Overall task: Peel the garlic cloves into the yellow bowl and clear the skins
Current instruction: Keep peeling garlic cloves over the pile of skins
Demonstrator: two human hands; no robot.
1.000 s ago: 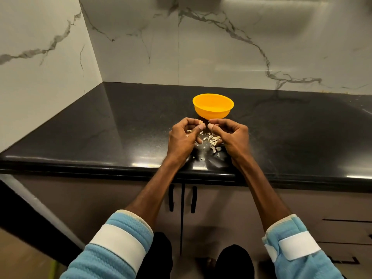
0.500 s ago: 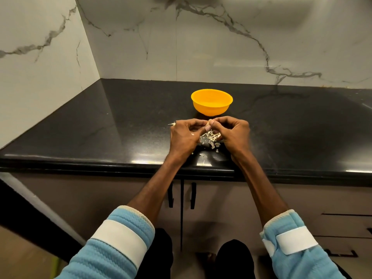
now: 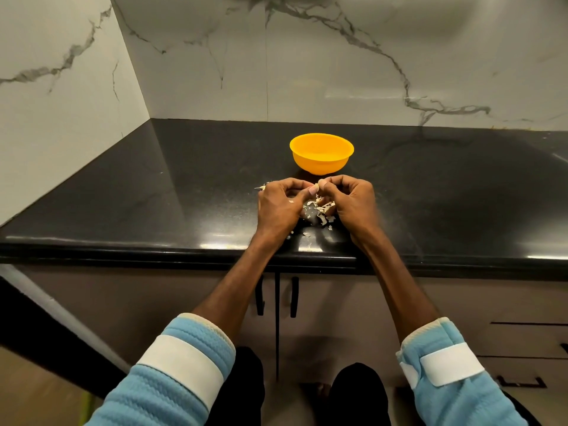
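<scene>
A yellow bowl (image 3: 321,153) stands on the black countertop (image 3: 184,195), just beyond my hands. My left hand (image 3: 278,207) and my right hand (image 3: 353,204) are curled with their fingertips meeting, and together they pinch a small garlic clove (image 3: 318,186), mostly hidden by the fingers. A heap of pale garlic skins (image 3: 321,212) lies on the counter between and under my hands. A few stray skin bits (image 3: 261,187) lie just left of my left hand. What the bowl holds cannot be seen from here.
Marble walls meet in a corner at the back left. The counter's front edge (image 3: 153,250) runs just below my wrists, with cabinet doors and handles (image 3: 293,296) beneath it and drawers at the lower right.
Both hands have drawn a little closer together and toward the bowl, fingertips now touching over the skins. The view has shifted slightly downward.
</scene>
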